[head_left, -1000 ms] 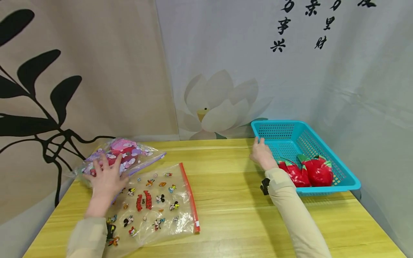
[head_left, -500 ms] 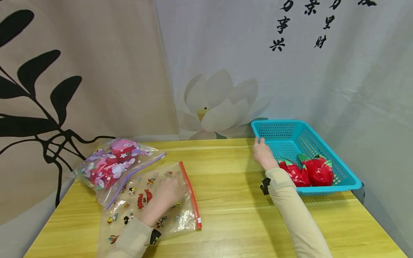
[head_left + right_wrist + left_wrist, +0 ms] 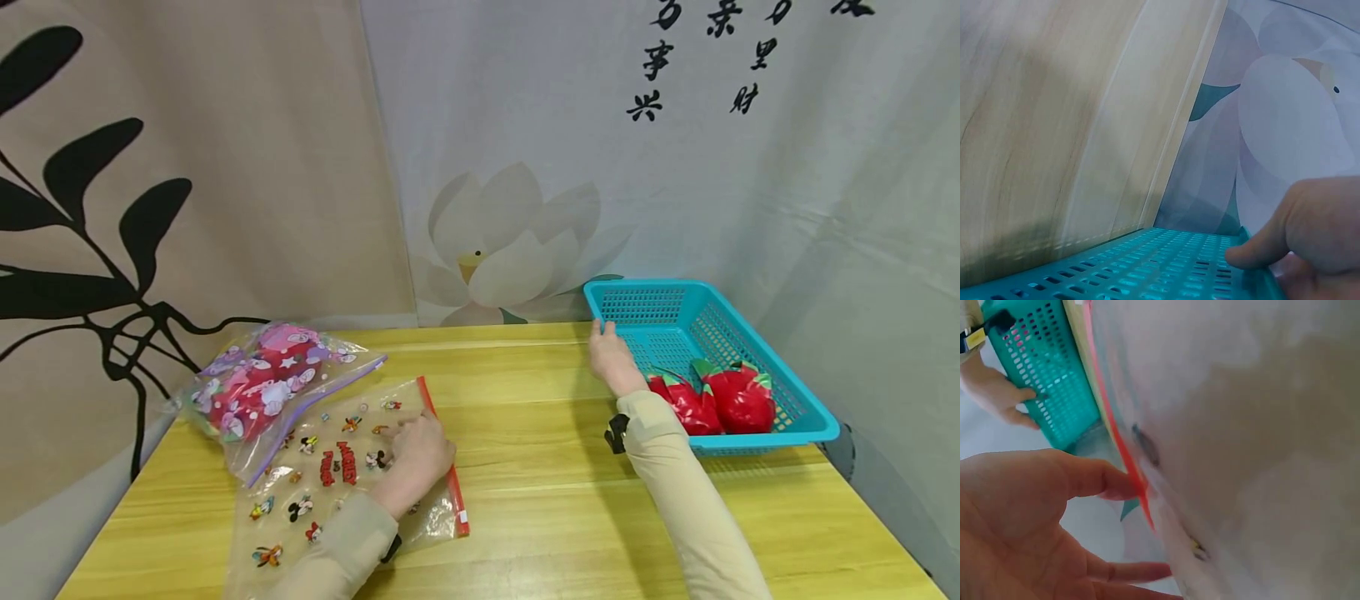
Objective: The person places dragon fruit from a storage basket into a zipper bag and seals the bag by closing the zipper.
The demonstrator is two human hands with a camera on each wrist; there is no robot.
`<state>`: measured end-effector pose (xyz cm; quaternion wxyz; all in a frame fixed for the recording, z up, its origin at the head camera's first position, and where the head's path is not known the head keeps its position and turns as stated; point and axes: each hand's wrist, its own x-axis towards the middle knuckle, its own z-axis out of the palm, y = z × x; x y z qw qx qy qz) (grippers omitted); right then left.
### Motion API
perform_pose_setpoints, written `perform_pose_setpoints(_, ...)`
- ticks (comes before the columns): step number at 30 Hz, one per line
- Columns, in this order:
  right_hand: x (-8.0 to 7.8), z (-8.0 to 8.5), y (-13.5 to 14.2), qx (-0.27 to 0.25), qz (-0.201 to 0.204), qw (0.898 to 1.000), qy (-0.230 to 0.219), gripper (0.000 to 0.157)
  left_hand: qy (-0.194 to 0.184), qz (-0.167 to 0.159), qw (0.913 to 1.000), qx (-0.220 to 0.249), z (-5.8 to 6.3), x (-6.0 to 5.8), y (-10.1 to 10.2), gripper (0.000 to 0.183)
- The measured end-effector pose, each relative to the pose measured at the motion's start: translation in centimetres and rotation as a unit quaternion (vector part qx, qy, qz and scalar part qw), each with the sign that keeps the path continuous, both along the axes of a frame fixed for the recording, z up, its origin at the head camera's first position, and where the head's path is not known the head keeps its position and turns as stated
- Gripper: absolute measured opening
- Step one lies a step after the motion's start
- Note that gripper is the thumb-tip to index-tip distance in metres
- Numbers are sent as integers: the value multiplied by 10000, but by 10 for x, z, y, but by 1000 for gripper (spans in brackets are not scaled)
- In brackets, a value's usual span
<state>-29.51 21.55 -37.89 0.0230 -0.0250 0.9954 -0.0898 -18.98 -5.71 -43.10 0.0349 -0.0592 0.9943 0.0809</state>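
Observation:
In the head view, my left hand (image 3: 420,450) lies over a clear zip bag (image 3: 337,467) printed with small cartoon figures, near its red zip strip (image 3: 458,504). The left wrist view shows the thumb (image 3: 1113,481) at the red strip and the other fingers fairly straight along the bag's edge. My right hand (image 3: 613,362) grips the left rim of a blue plastic basket (image 3: 641,304), its thumb (image 3: 1257,250) against the perforated wall in the right wrist view. Two shiny red pouches with green leafy tips, one in front (image 3: 686,408) and one behind (image 3: 738,400), sit in the basket.
A filled zip bag (image 3: 273,379) with a purple zip and pink-red print lies at the table's back left, overlapping the clear bag's corner. The wooden table (image 3: 525,467) ends at a fabric backdrop (image 3: 510,125) with flower and plant prints.
My left hand has left the purple-zip bag and moved right onto the clear bag near its red strip. The right hand has stayed on the basket rim.

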Motion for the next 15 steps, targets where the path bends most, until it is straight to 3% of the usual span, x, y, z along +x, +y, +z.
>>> perform_pose_setpoints(5, -3, -3, 2, -92, -48, 9999, -72, 58, 125, 67, 9998, 128, -5, 0, 5, 53)
perform_pose_setpoints(12, 0, 0, 1, -4, 35, 9999, -150, 60, 871, -302, 9957, 50, -5, 2, 6, 43)
perform_pose_setpoints(15, -1, 0, 1, 7, 25, 9999, -163, 60, 950, -243, 9951, 93, -4, 3, 5, 42)
